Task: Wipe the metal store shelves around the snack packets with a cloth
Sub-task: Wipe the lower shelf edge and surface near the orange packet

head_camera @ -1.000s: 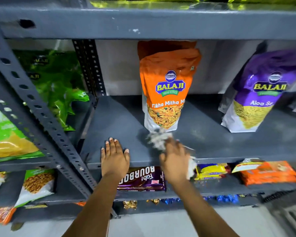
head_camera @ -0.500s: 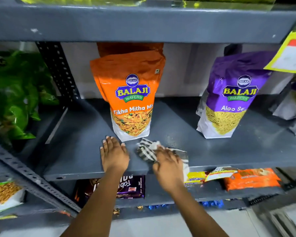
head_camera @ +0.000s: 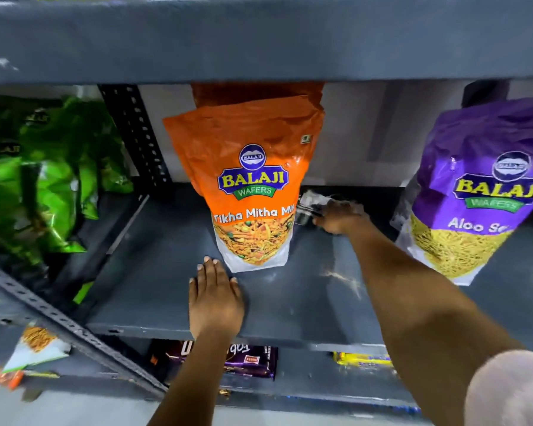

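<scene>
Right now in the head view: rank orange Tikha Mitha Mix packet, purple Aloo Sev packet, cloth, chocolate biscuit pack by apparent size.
1. orange Tikha Mitha Mix packet and purple Aloo Sev packet: look alike; the purple one is cut off by the frame edge, so unranked.
2. chocolate biscuit pack: partly hidden behind the shelf edge and an arm.
3. cloth: bunched under the right hand, blurred.

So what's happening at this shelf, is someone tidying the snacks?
Someone is cleaning rather than tidying. The right hand reaches deep into the grey metal shelf, pressing a cloth against the surface beside the orange Balaji packet, in the gap between it and the purple packet. The left hand lies flat on the shelf near the front edge, just ahead of the orange packet. Both packets stand upright; some pale dust marks show on the shelf by the right forearm.
</scene>
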A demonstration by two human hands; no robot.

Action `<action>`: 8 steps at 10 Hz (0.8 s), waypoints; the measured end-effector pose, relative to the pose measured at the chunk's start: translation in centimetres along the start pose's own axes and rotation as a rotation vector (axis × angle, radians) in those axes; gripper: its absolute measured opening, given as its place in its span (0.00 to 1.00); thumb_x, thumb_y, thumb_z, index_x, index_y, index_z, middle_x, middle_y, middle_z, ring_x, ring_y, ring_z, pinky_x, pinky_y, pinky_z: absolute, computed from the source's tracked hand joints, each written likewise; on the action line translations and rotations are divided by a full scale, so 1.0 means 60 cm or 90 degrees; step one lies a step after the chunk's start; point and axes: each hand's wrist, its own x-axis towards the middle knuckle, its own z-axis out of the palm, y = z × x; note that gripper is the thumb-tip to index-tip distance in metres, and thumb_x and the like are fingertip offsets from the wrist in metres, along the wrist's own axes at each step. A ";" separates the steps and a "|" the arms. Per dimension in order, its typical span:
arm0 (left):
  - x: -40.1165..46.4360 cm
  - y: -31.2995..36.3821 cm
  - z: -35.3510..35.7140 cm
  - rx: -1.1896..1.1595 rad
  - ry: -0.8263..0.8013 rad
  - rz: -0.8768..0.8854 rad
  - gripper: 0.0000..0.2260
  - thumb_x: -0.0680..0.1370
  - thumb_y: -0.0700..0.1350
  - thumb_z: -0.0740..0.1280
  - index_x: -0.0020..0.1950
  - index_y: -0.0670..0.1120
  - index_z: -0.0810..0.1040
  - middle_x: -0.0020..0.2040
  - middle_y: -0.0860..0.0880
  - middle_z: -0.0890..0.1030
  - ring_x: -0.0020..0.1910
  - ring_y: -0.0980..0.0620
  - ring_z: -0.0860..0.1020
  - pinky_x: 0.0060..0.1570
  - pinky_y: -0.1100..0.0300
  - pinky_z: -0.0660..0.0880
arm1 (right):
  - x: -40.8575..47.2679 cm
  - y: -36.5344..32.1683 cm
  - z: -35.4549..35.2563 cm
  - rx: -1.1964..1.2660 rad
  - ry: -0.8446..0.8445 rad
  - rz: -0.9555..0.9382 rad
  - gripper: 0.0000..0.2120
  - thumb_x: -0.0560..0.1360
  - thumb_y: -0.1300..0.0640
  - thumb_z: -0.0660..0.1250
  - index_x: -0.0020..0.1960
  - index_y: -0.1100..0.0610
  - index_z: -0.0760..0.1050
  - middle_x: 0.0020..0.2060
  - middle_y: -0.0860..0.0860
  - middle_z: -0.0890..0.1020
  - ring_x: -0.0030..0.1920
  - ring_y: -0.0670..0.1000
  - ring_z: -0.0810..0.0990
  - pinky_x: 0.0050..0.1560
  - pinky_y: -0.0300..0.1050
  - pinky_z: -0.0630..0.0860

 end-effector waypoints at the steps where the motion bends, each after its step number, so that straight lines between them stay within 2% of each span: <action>1: 0.001 -0.002 0.005 0.013 0.007 0.002 0.24 0.81 0.49 0.47 0.75 0.41 0.50 0.77 0.44 0.52 0.76 0.47 0.50 0.75 0.52 0.48 | 0.020 0.012 0.013 -0.005 0.026 -0.001 0.24 0.78 0.44 0.54 0.73 0.44 0.58 0.76 0.56 0.57 0.74 0.62 0.56 0.75 0.58 0.56; 2: -0.003 -0.001 0.003 0.010 0.001 0.003 0.24 0.81 0.49 0.47 0.75 0.41 0.49 0.77 0.44 0.52 0.76 0.47 0.50 0.75 0.52 0.48 | 0.008 0.009 0.022 0.046 0.003 -0.002 0.24 0.78 0.46 0.56 0.73 0.45 0.58 0.76 0.56 0.56 0.74 0.63 0.57 0.73 0.61 0.59; 3: -0.004 0.002 -0.003 0.002 -0.002 0.005 0.24 0.81 0.48 0.47 0.75 0.40 0.49 0.77 0.43 0.52 0.76 0.46 0.50 0.74 0.52 0.48 | -0.043 0.009 0.035 0.068 0.026 -0.010 0.23 0.77 0.50 0.58 0.71 0.47 0.62 0.75 0.55 0.58 0.72 0.62 0.61 0.71 0.59 0.62; 4: -0.006 0.004 -0.007 -0.008 -0.012 0.007 0.24 0.81 0.48 0.47 0.75 0.40 0.49 0.77 0.42 0.51 0.76 0.46 0.49 0.74 0.51 0.48 | -0.117 0.008 0.055 0.063 0.048 0.002 0.21 0.75 0.51 0.61 0.68 0.44 0.66 0.72 0.50 0.64 0.69 0.60 0.64 0.69 0.59 0.64; 5: -0.007 0.003 -0.008 -0.017 -0.016 0.006 0.24 0.81 0.48 0.47 0.75 0.40 0.48 0.77 0.43 0.50 0.76 0.46 0.49 0.74 0.51 0.47 | -0.156 0.009 0.055 0.078 0.077 0.039 0.17 0.74 0.54 0.60 0.63 0.47 0.70 0.66 0.52 0.72 0.65 0.61 0.69 0.65 0.62 0.67; 6: -0.007 0.003 -0.006 -0.019 -0.014 0.006 0.24 0.81 0.48 0.47 0.75 0.40 0.48 0.77 0.42 0.50 0.76 0.46 0.48 0.74 0.51 0.47 | -0.118 0.004 0.008 0.132 0.184 0.071 0.15 0.74 0.55 0.60 0.59 0.55 0.72 0.62 0.59 0.74 0.63 0.63 0.70 0.64 0.61 0.68; 7: -0.006 0.001 -0.007 -0.020 -0.013 0.006 0.24 0.81 0.48 0.47 0.75 0.40 0.48 0.77 0.42 0.50 0.76 0.46 0.49 0.75 0.51 0.47 | -0.072 -0.011 -0.004 0.132 0.079 0.056 0.20 0.77 0.54 0.58 0.68 0.56 0.65 0.70 0.58 0.68 0.69 0.61 0.65 0.70 0.58 0.62; 8: -0.005 0.001 -0.006 -0.019 -0.014 0.007 0.24 0.81 0.48 0.47 0.75 0.40 0.49 0.78 0.43 0.50 0.76 0.46 0.48 0.75 0.51 0.47 | -0.069 -0.014 0.036 0.156 0.013 0.052 0.24 0.77 0.55 0.58 0.72 0.48 0.59 0.72 0.56 0.66 0.71 0.59 0.64 0.72 0.57 0.60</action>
